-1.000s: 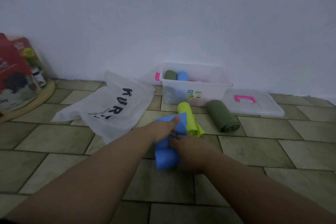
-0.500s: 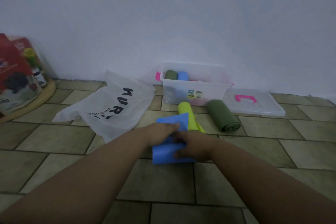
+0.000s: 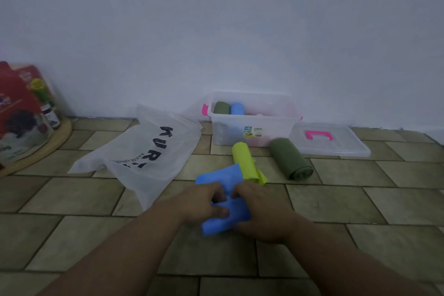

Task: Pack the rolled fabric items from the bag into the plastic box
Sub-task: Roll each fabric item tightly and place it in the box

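Curling onto the blue cloth (image 3: 219, 175), the fingers (image 3: 216, 191) of the left hand (image 3: 204, 202) and the fingers (image 3: 240, 193) of the right hand (image 3: 260, 212) meet over its middle and pinch a fold of it between them. The left thumb lies flat on the near part of the cloth, and the right palm covers its right edge. The cloth lies partly unrolled on the tiled floor (image 3: 336, 199), its far corner spread flat and its near end sticking out under the hands.

Just past the right hand lies the yellow roll (image 3: 243, 158), its near end loose and flared. Its left side meets the cloth's far corner, whether touching or just beside I cannot tell. Right of it, apart, the olive roll (image 3: 289, 160) lies tight on the floor. Behind both stands the clear box (image 3: 228, 132) against the wall (image 3: 216, 31), open, with a dark roll (image 3: 221, 107) and a blue roll (image 3: 236, 108) side by side at its left end and something pink beside them, too blurred to name. Its lid (image 3: 336, 146) with a pink handle (image 3: 319, 134) lies flat to the right of the box. The white bag (image 3: 134, 158) lies slack on the floor left of the hands. Far left, a red packet (image 3: 16, 103) stands on a round wooden board (image 3: 55, 142).
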